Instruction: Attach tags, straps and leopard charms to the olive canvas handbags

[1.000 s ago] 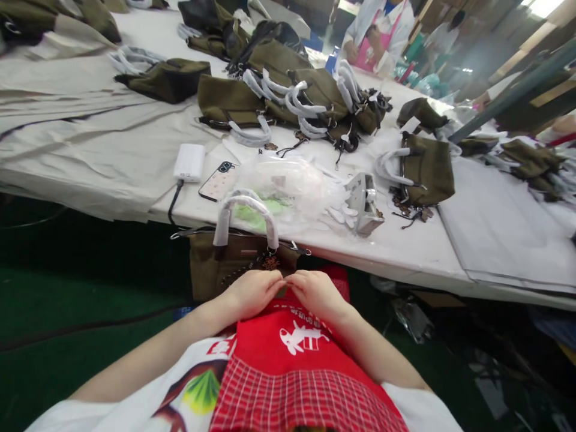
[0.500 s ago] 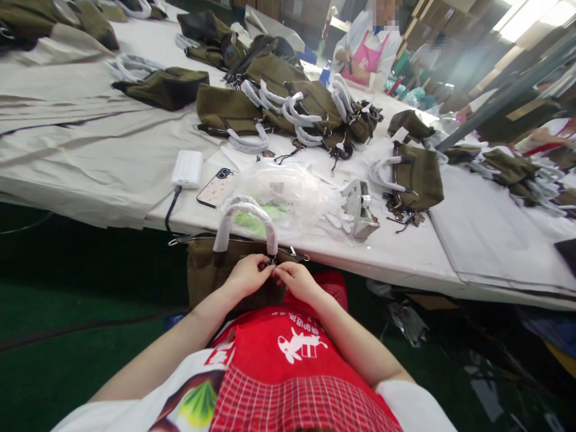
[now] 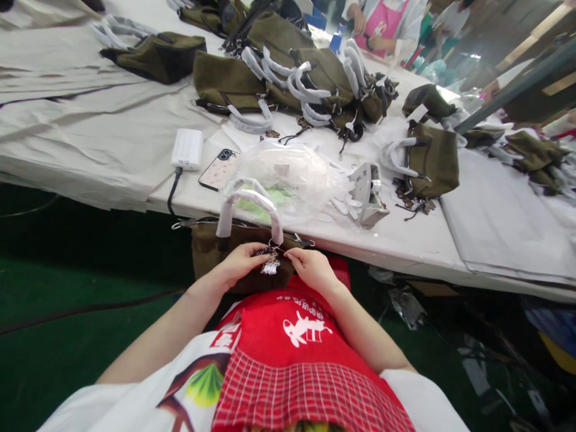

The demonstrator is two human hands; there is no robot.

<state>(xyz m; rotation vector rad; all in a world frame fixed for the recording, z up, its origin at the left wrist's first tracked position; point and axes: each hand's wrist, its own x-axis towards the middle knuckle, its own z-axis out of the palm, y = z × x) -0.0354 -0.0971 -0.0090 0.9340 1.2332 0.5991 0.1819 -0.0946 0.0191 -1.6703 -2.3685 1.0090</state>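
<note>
An olive handbag (image 3: 209, 255) rests between my lap and the table edge, its paper-wrapped handle (image 3: 227, 216) standing up. A metal charm (image 3: 271, 264) hangs at the right foot of that handle. My left hand (image 3: 240, 264) is closed with fingertips pinching the charm's dark upper part. To the right, my right hand (image 3: 312, 268) is closed in a pinch on a thin string that runs toward the charm; the string is too fine to make out fully. Both hands are in front of the bag.
On the table (image 3: 414, 252) beyond lie a white power bank (image 3: 187, 149) with a cable, a phone (image 3: 218, 171), a plastic bag of white tags (image 3: 297, 180) and a metal holder (image 3: 369, 195). More olive handbags (image 3: 229, 78) are piled behind. A person in a pink apron (image 3: 382, 27) stands across.
My hands have moved apart slightly, and the charm between them now shows. My right hand has drawn to the right with the string. The camera view has tilted down a little.
</note>
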